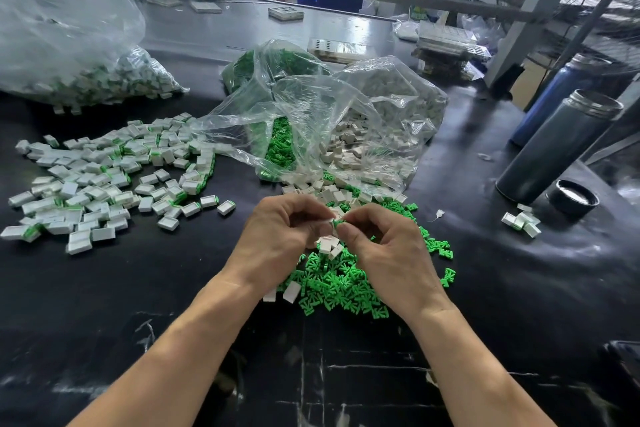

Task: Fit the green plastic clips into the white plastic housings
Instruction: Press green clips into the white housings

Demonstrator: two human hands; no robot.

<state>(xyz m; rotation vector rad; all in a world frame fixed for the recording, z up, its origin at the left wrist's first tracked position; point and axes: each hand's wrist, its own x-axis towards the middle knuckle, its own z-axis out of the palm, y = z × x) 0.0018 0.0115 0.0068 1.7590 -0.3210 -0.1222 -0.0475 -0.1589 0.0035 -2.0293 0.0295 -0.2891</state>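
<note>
Far left on your counter (104,288) there's a big clear bag (69,45) stuffed with finished white-and-green pieces, and in front of it a wide spread of assembled housings (104,177) lying loose. Moving toward the middle, two open plastic bags sit side by side, touching: the green clip bag (277,146) and, just to its right, the white housing bag (374,135), both spilling toward you. Below them is your loose heap of green clips (339,284) with a few bare white housings (329,246) mixed in. Your left hand (277,236) has its grip curled tight on a white housing (330,215) above that heap, and your right hand (391,246) is pinching a green clip (337,224) right against it, fingertips of both hands meeting. How far the clip's in, can't tell, your fingers cover it. Off to the right there's a small cluster of finished pieces (523,222), a black lid (573,198) and a dark flask (557,149) leaning beside a blue bottle (554,94)
</note>
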